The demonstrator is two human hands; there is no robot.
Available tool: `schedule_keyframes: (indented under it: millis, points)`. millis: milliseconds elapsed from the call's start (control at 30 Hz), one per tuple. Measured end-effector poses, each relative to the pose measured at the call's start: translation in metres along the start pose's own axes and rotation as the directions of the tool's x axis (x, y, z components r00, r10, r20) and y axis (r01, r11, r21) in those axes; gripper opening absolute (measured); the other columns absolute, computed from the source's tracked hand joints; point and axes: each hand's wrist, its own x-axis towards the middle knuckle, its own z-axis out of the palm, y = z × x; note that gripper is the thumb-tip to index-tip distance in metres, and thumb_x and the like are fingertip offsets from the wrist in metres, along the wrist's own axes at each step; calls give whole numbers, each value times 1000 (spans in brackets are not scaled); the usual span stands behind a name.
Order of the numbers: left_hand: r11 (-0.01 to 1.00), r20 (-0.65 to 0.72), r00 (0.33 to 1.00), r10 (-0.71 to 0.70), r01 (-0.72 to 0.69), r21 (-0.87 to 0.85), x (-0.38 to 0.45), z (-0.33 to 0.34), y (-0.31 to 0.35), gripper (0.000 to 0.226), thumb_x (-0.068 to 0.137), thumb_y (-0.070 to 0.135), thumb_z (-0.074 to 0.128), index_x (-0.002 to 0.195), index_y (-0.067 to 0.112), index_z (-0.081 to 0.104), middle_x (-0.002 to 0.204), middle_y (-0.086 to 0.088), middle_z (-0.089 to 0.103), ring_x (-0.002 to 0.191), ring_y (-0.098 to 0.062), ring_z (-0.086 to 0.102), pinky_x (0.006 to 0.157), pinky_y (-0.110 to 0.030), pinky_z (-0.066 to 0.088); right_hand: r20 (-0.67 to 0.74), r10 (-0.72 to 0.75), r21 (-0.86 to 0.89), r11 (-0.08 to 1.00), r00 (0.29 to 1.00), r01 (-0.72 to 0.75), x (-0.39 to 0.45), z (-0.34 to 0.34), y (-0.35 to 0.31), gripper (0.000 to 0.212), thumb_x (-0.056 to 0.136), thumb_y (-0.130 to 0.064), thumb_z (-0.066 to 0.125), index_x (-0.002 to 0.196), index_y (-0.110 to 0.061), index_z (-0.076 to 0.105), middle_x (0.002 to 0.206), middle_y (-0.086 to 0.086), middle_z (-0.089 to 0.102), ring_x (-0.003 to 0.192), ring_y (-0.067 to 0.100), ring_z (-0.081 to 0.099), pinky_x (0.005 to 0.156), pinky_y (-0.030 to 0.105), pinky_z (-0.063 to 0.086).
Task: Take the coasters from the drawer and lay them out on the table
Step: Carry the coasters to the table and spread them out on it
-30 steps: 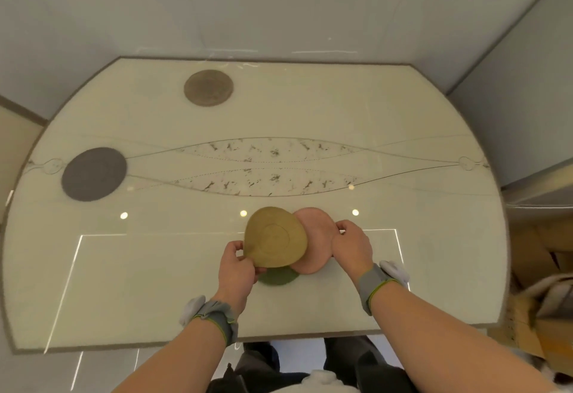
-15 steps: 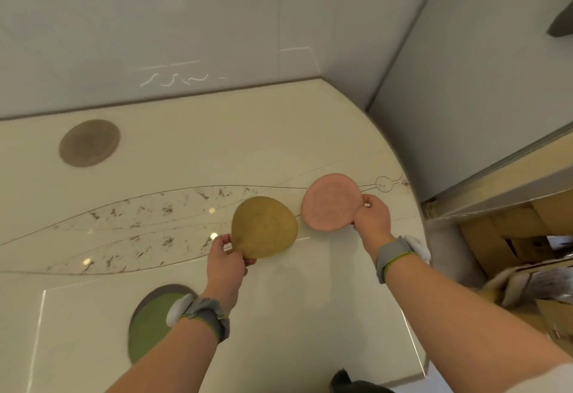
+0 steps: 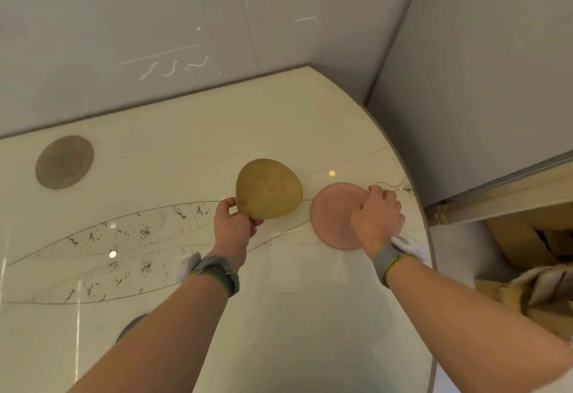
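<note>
My left hand (image 3: 233, 227) pinches the near edge of a mustard-yellow round coaster (image 3: 269, 188) and holds it tilted above the cream table (image 3: 173, 132). My right hand (image 3: 376, 217) rests on the right side of a pink round coaster (image 3: 333, 216), which lies flat near the table's right curved edge. A brown coaster (image 3: 64, 161) lies flat at the far left. Just a dark sliver of another coaster (image 3: 131, 326) shows beside my left forearm. No drawer is in view.
Grey walls (image 3: 465, 82) close in behind and to the right of the table. Cardboard boxes (image 3: 527, 237) stand on the floor beyond the table's right edge. The table's rounded rim (image 3: 429, 268) runs down the right side.
Both hands moved right and further out. The pink coaster has come down flat on the table near the right edge. The view swung right, and the green coaster is now mostly hidden by my left arm.
</note>
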Motion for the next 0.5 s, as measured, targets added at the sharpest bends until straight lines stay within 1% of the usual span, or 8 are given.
schedule_keyframes:
  millis: [67,133,200,267,300,333,433,500]
  points:
    - [999,-6,1000,1,-1,-50,11,8,15,48,90,-16,35,123,15,53,87,-19,68,66,-24,68,51,-27,48,18,-180,-135,974,984,181,-6,5,-11,50,92,-25,52,142,-20,52,141,13,53,125,36,52,100,46,40]
    - [996,-38,999,0,-3,-94,27,17,32,46,91,-15,36,121,17,52,89,-18,68,66,-24,69,53,-27,52,39,-360,-253,899,932,358,-5,15,-24,49,94,-34,45,142,-23,50,139,12,54,121,35,55,99,46,42]
    - [987,-52,999,-12,4,-161,44,24,48,43,93,-14,37,119,17,51,91,-18,68,65,-23,70,54,-27,54,108,-448,-351,818,888,455,-3,27,-41,56,92,-44,43,144,-24,45,142,16,52,120,38,55,98,49,46]
    - [970,-52,998,-23,10,-243,61,30,63,40,96,-12,38,120,16,51,91,-17,69,65,-22,70,53,-26,54,233,-427,-418,767,874,486,0,39,-59,72,90,-53,50,155,-26,31,158,24,35,133,45,45,107,54,41]
    - [957,-54,998,-27,10,-289,71,32,71,38,97,-11,39,122,16,51,91,-16,70,65,-21,70,52,-25,54,268,-401,-447,754,876,482,3,45,-67,79,91,-56,53,158,-27,25,163,27,25,138,49,38,111,56,37]
    - [944,-48,998,-35,18,-328,75,36,77,38,97,-10,39,124,14,51,90,-16,70,64,-21,71,52,-24,54,270,-379,-474,748,885,465,2,47,-67,83,91,-58,55,161,-28,20,166,29,18,141,52,34,113,57,35]
    - [909,-78,996,-44,7,-417,101,38,101,43,97,-10,36,133,10,51,92,-14,70,63,-20,72,52,-24,53,272,-370,-518,722,888,459,5,53,-81,89,93,-61,55,164,-28,12,167,32,10,143,56,32,114,58,35]
    - [897,-108,993,-48,-5,-443,115,37,110,44,98,-10,34,134,10,50,94,-14,70,63,-19,73,52,-24,53,290,-359,-524,716,887,462,4,53,-85,90,94,-60,54,164,-27,8,167,33,8,143,57,31,115,57,34]
